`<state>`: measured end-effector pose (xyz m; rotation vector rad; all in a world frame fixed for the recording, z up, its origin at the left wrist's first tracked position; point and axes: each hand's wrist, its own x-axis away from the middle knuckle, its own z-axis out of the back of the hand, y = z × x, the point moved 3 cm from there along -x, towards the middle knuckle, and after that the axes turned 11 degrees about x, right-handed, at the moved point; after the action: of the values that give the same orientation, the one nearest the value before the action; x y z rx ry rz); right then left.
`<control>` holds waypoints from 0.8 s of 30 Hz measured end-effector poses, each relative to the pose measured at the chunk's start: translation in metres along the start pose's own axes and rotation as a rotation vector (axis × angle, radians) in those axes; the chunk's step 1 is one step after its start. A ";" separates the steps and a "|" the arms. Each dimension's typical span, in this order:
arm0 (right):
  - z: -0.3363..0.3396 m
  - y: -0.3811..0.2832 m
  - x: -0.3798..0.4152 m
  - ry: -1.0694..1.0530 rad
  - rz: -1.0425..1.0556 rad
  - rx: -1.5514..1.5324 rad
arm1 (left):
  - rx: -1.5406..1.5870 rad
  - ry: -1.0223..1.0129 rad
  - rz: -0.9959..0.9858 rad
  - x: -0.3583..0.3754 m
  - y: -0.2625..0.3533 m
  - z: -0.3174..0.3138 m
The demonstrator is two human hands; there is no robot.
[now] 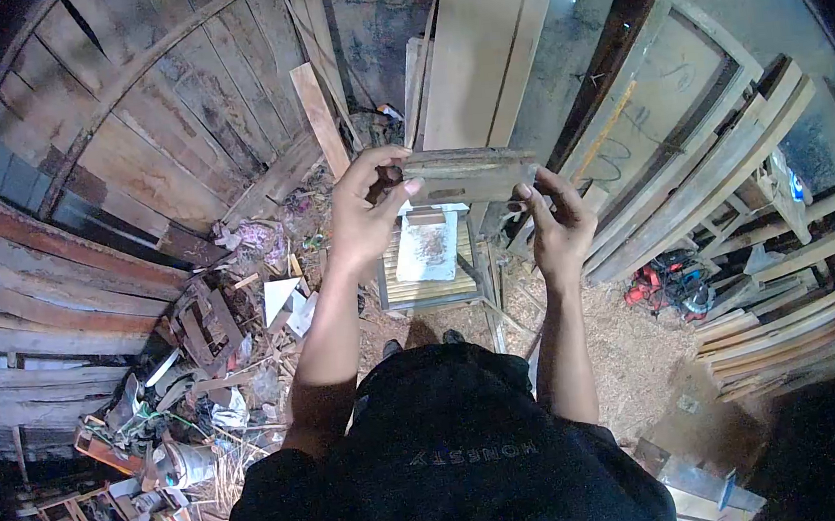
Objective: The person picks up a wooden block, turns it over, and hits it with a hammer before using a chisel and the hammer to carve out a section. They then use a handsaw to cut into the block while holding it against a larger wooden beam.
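Raised in front of my chest is a short wooden block [470, 177], held level, with a small dark slot in its near face. At its left end my left hand [368, 197] is closed, thumb below and fingers at the upper edge. The right end sits between the thumb and fingers of my right hand [556, 215]. Beneath the block stands a low slatted stand [396, 293] with a pale, stained sheet [429, 249] on it; the block hides part of its far side.
Tall boards [492, 42] and a panelled door [657, 87] lean at the back. Stacked planks [796, 325] lie right, near red power tools [649, 283]. Scraps and a white bucket [188, 463] clutter the left. Wood shavings [616, 342] cover the floor.
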<state>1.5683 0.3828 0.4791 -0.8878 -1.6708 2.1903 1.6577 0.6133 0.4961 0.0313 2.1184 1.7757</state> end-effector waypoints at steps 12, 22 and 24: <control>0.000 0.008 -0.005 -0.010 0.011 0.028 | -0.022 -0.001 -0.024 -0.005 -0.007 0.000; 0.001 0.015 -0.011 0.009 0.030 0.052 | -0.077 0.011 -0.039 -0.009 -0.004 -0.003; 0.001 0.014 -0.012 0.011 0.065 0.101 | -0.047 -0.005 -0.056 -0.011 -0.007 -0.002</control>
<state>1.5795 0.3713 0.4699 -0.9377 -1.5317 2.2859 1.6692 0.6069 0.4930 -0.0356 2.0526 1.7903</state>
